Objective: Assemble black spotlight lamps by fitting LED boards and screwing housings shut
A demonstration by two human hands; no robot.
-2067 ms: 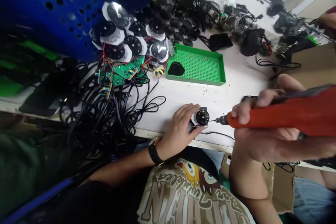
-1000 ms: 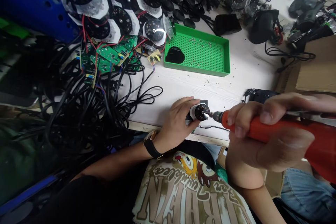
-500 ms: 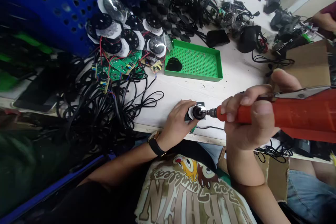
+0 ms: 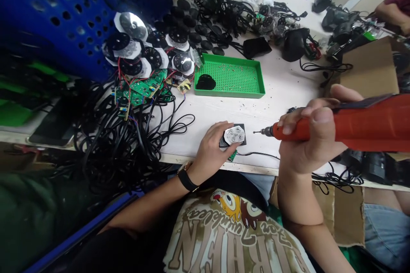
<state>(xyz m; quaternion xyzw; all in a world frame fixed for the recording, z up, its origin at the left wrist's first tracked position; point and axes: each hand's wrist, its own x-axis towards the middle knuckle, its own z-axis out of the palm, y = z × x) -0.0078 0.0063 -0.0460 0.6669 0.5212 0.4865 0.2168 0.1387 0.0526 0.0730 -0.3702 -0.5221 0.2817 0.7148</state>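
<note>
My left hand is closed on the edges of a lamp head, a dark square piece topped by a clear eight-sided lens plate with several round cells. It lies at the table's near edge, lens side up. A green circuit board peeks out below it, and a black cord runs off to the right. In my right hand is a red power screwdriver, fingers wrapped round its body. Its thin bit points left, apart from the lamp head. Whether a screw sits on the tip I cannot tell.
Beyond my hands is a green tray with small screws and a black patch inside. Lens discs with wired circuit boards are heaped left over tangled black cables. A cardboard box and black housings stand right; another person's arm shows.
The screwdriver has drawn back to the right, off the lamp head. A dark round shape seen on the lamp head before is gone, and the clear lens plate shows. My left hand keeps its hold.
</note>
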